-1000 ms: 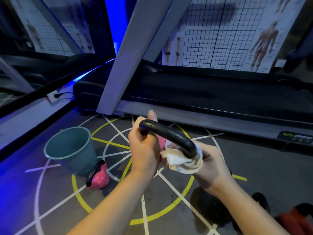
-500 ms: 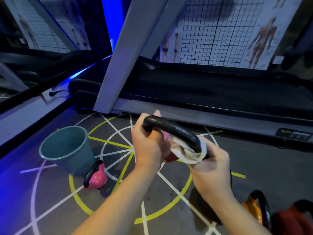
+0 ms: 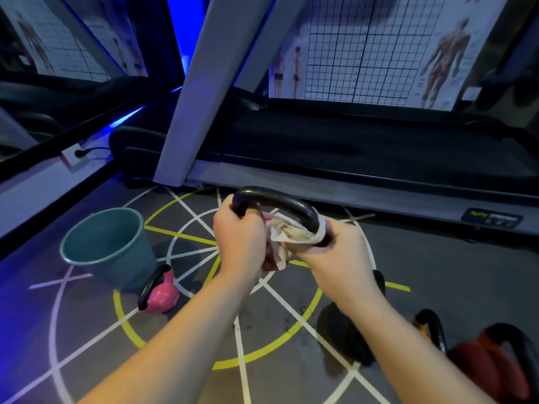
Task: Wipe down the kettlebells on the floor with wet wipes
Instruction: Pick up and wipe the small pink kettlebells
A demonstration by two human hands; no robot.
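Kettlebell (image 3: 277,201) is held up mid-scene, over the painted circle on the floor (image 3: 87,330). Its body is mostly hidden behind the hands; only a sliver of pink-red shows between them.

- Left hand (image 3: 239,243): fingers curled round the left end of the black handle (image 3: 256,196). Looks like the anchor grip that carries the weight and stops the bell turning.
- Right hand (image 3: 338,255): closed on a crumpled wipe (image 3: 288,234) wrapped round the right bend of the handle, so the cloth touches the bar all the way round. I read this step as scrubbing the handle.
- Holding it raised probably gives access to the handle's underside, which is hard to reach on the ground.

Others on the floor:
- pink kettlebell (image 3: 162,295), near left, just beside a teal bucket (image 3: 125,269), probably for used wipes; contents not visible
- black kettlebell (image 3: 344,330), under the right forearm
- orange kettlebell (image 3: 428,330) and red kettlebell (image 3: 490,365), near right

Can't tell which are already clean. Treadmill (image 3: 350,147) runs along the far side.

Risk: wet bar, one-handed carry, could slip.
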